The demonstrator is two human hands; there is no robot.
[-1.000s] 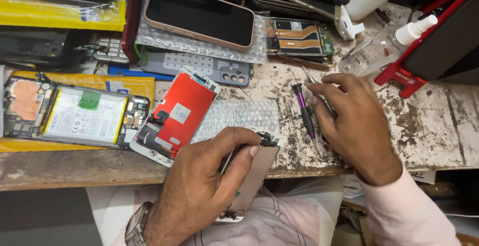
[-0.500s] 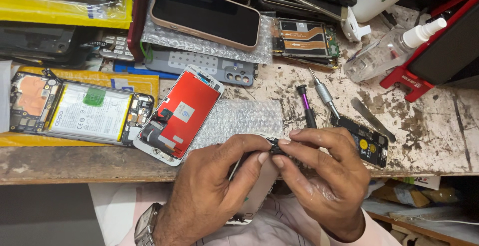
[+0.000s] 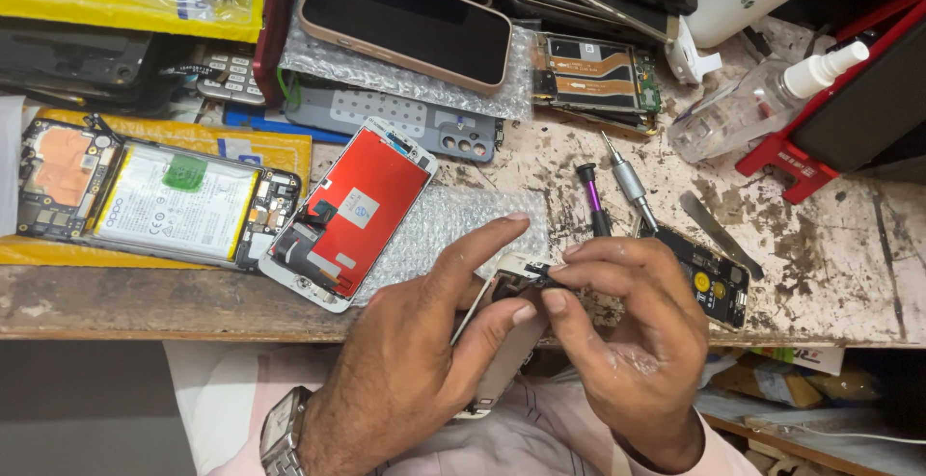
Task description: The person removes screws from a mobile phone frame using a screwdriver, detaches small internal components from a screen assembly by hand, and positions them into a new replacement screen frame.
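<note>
Both hands now meet on the white phone frame (image 3: 502,331) at the tabletop's (image 3: 830,273) near edge: left hand (image 3: 415,370) grips it, right hand (image 3: 632,331), a second ago by the purple screwdriver (image 3: 590,196), pinches its top-end part.

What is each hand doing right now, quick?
Left hand: closed around a white phone screen, held above the lap.
Right hand: fingertips pinched on a small dark part at the screen's top edge.
</note>
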